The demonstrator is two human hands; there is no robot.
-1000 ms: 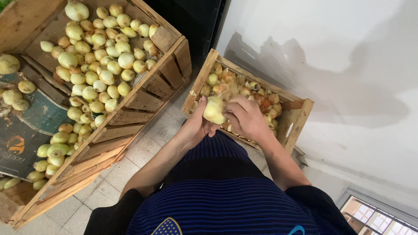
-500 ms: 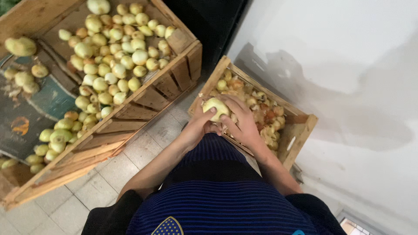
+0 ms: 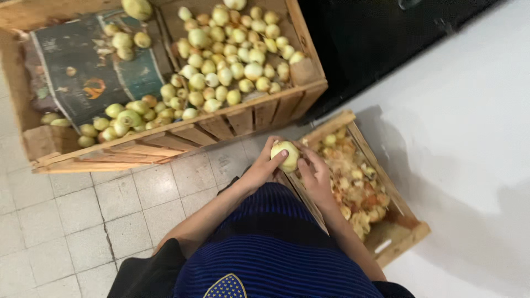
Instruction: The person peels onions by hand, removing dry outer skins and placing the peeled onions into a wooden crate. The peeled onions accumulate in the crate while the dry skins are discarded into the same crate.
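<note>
Tiled floor (image 3: 66,221) carries two wooden crates; one peeled onion (image 3: 285,155) is gripped by left hand (image 3: 264,168) and right hand (image 3: 314,177).

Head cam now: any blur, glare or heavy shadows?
Head view: slightly soft all over, wide-angle bending at the edges; no glare. Soft shadow on the white wall beside the small crate. The onion between left hand and right hand stays readable.

large crate (image 3: 165,144): top cut off | onion (image 3: 285,155): underside hidden by fingers (image 3: 274,160)
</note>
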